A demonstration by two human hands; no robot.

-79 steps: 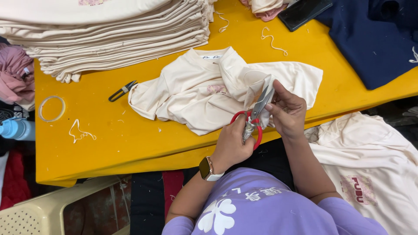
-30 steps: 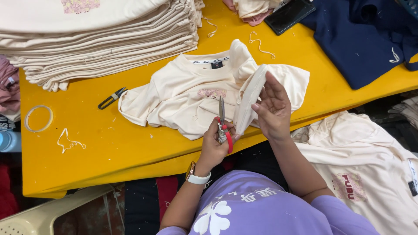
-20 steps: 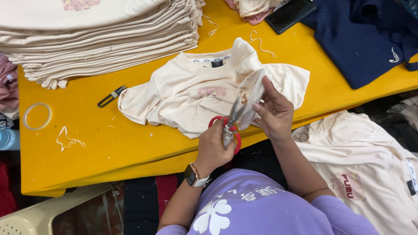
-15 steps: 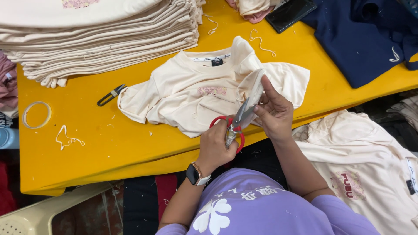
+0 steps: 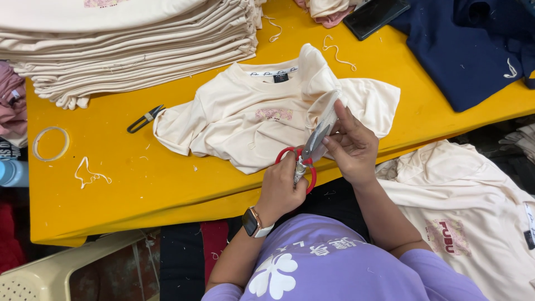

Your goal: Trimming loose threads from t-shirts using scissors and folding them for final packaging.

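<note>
We see the yellow table (image 5: 167, 184) first, carrying a tall stack (image 5: 128, 50) of folded cream garments at its far left and a navy garment (image 5: 473, 50) at its far right. A cream shirt (image 5: 251, 122) lies crumpled near the table's front edge, between the two. More cream garments (image 5: 473, 212) hang below the table on our right. Our right hand (image 5: 354, 147) pinches a raised fold of the shirt's sleeve, fingers together on the cloth. Our left hand (image 5: 281, 187) is clamped on the red-handled scissors (image 5: 306, 159), whose blades point up along that fold; we cannot tell whether the blades are apart. A dark phone (image 5: 376, 17) lies at the far edge. A tape ring (image 5: 50, 143) sits near the left edge. A small black clipper (image 5: 145, 118) rests just left of the shirt, with thread scraps (image 5: 89, 173) nearby.
</note>
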